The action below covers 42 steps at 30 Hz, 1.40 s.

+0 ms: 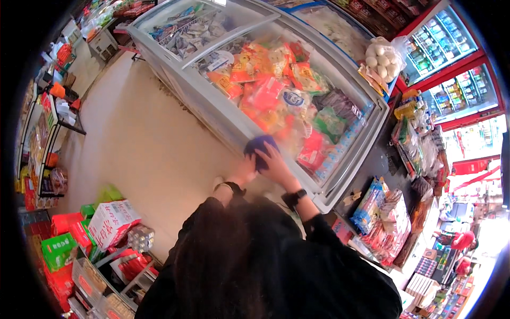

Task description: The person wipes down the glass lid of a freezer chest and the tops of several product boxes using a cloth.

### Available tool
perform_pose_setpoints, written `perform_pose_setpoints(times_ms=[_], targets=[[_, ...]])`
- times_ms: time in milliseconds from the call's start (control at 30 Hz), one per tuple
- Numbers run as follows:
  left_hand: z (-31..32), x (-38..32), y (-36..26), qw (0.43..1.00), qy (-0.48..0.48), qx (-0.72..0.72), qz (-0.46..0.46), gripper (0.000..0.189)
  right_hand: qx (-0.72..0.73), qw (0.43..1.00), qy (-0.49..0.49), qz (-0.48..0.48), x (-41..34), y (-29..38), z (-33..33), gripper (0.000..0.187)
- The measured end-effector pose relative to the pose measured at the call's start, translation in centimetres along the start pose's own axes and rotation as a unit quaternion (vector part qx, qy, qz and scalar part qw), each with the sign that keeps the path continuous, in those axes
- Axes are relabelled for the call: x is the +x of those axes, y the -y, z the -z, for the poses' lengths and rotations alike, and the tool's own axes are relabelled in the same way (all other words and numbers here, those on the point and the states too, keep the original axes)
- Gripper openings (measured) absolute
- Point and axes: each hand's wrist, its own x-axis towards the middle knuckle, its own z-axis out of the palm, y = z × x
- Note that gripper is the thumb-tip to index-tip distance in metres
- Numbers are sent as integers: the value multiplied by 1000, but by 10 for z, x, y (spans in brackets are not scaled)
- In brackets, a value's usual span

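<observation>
My left hand (pixel 243 170) and my right hand (pixel 274 161) are both on a dark blue-purple cloth (pixel 261 149) at the near rim of a chest freezer (pixel 223 107). The left one lies at the cloth's lower left side, the right one over its right side with fingers spread on it. The cloth looks bunched. Beneath the freezer's glass top lie orange and red bags of frozen food (pixel 255 63), a green bag (pixel 330 121) and a row of blue-and-white packs (pixel 338 149). A dark band is on each wrist.
A bag of white round items (pixel 382 60) rests at the freezer's far right corner. Packaged goods (pixel 384 223) lie on a dark counter at right, before lit drink fridges (pixel 442 44). Cartons (pixel 113 223) and wire baskets (pixel 89 279) stand lower left; shelving is farther left. People are visible far right.
</observation>
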Motion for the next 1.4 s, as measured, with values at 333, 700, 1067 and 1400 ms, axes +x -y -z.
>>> perform_pose_setpoints(times_ms=[333,700,1067,1400], targets=[[-49,-40,-119,958,277,-47,-58,70,96,984,-37,-142,-164,-44,46,48],[-3,-43,-56,966,224,-128,12,59,-240,954,45,-171,-79,-26,10,81],[122,18,75,977,87,-113,158,59,-264,948,36,-172,146,21,-58,81],[200,56,130,980,21,-36,197,47,-302,939,41,-161,276,37,-94,84]])
